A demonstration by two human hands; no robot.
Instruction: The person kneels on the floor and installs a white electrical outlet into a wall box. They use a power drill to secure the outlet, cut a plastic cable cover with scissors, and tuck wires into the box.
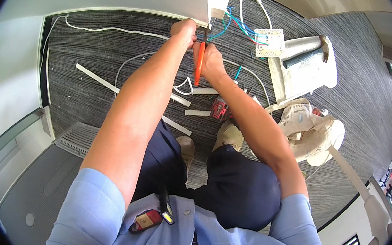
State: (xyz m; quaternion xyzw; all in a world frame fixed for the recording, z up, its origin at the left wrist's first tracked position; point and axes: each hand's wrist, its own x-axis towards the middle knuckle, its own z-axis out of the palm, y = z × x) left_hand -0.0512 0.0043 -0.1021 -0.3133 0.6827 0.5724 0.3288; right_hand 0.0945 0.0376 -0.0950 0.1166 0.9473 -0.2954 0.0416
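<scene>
Our right grip [208, 61] clasps a slim tool [199, 66], bright orange at the handle, its dark metal end pointing ahead, while we cannot tell whether our left grip [184, 31], just beside, holds anything.

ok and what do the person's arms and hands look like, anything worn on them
The left hand and right hand are bare, with no glove, watch or bracelet visible. The left sleeve and right sleeve are light blue and short, leaving both forearms uncovered.
</scene>
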